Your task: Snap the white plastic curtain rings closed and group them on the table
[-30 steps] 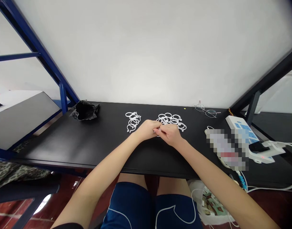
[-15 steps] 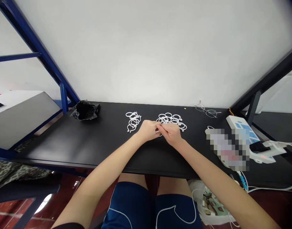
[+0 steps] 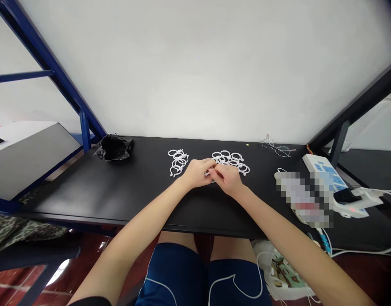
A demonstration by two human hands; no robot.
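My left hand (image 3: 199,173) and my right hand (image 3: 227,177) meet above the dark desk, fingers pinched together. Between them is a white ring (image 3: 206,173) that looks like a plastic curtain ring; the fingers hide most of it. Just beyond my right hand lies a loose pile of similar white rings (image 3: 235,156), partly covered by the hands. To the left of my left hand is a smaller group of white rings (image 3: 178,162), overlapping one another, some with open ends showing small knobs.
A black plastic bag (image 3: 114,148) stands open at the back left of the desk (image 3: 118,191). Eyeglasses (image 3: 283,151) lie at the back right. Further right are a blurred-out device (image 3: 300,199), a power strip (image 3: 326,170) and white cables. A wall rises behind.
My fingers have shifted slightly around the white ring, the right fingertips bending more. Both hands stay in nearly the same place, and the ring groups look unchanged.
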